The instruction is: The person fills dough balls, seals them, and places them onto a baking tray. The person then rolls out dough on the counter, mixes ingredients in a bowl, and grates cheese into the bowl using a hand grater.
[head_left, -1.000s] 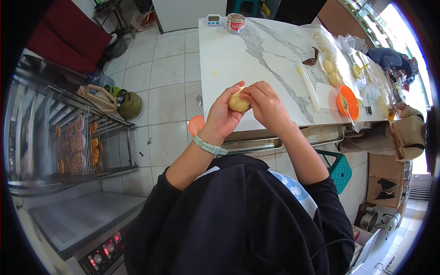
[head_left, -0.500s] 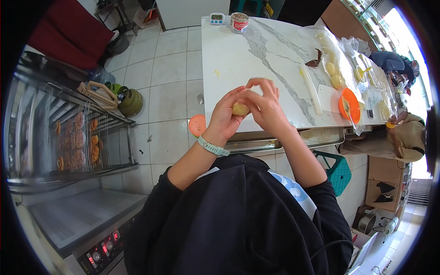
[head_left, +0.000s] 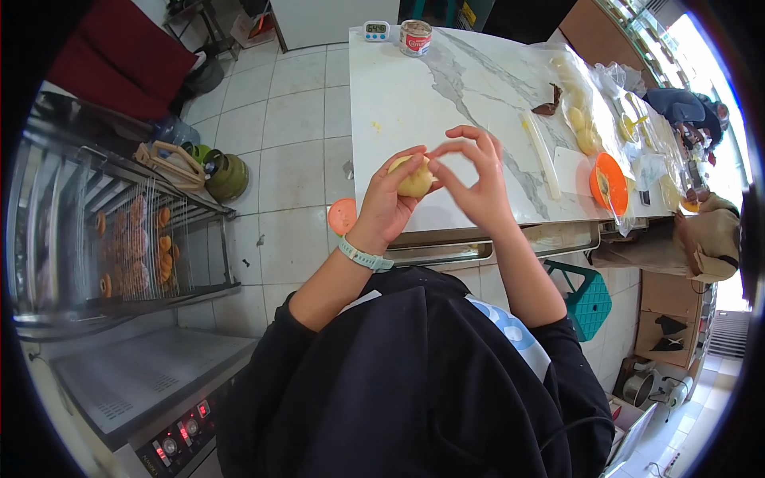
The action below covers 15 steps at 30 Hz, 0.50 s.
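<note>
A pale yellow dough ball [head_left: 416, 183] rests in my left hand [head_left: 382, 209], whose fingers curl around it above the near edge of the table. My right hand [head_left: 484, 191] is at the ball's upper right side. Its thumb and index fingertip come together at the dough's edge in a pinch, while the other fingers stay raised and bent. Part of the ball is hidden behind my left fingers. Beneath both hands lies the white marbled tabletop [head_left: 470, 95].
A timer [head_left: 376, 31] and a can [head_left: 415, 37] stand at the far left. To the right are a rolling pin [head_left: 542, 155], an orange bowl [head_left: 609, 184] and plastic-covered dough balls [head_left: 586, 131]. Another person [head_left: 705, 239] works at the right end. A rack [head_left: 119, 303] stands left, a green stool [head_left: 588, 303] below.
My hands have moved slightly apart, and more of the dough ball shows in my left hand. My right hand has shifted a little to the right with its fingers less bunched.
</note>
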### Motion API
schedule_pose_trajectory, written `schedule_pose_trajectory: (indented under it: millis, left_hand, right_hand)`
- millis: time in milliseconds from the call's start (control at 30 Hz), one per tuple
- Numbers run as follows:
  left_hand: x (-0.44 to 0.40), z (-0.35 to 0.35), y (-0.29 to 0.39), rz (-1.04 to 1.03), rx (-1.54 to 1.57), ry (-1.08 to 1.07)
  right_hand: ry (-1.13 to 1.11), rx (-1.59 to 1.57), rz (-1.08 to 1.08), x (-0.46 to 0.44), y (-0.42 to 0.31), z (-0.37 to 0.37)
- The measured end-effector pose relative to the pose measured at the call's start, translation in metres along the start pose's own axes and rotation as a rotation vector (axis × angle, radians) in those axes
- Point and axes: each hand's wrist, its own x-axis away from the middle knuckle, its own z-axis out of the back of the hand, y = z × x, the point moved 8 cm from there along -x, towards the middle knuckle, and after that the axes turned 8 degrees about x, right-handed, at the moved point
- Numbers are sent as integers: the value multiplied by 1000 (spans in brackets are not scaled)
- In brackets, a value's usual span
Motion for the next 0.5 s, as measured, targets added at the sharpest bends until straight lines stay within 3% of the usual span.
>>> schedule_pose_trajectory:
  millis: [67,133,233,500]
  left_hand:
    - [-2,5,2,-22,37,46]
    - [-3,0,-1,32,99,-6]
    - [-8,9,-7,33,78,39]
    - [-8,7,-6,70,129,92]
  right_hand:
    - [162,672,356,13,-40,1]
    - [187,663,371,14,-44,-1]
    - [91,886,526,15,-43,-20]
    - [22,748,398,6,-34,-20]
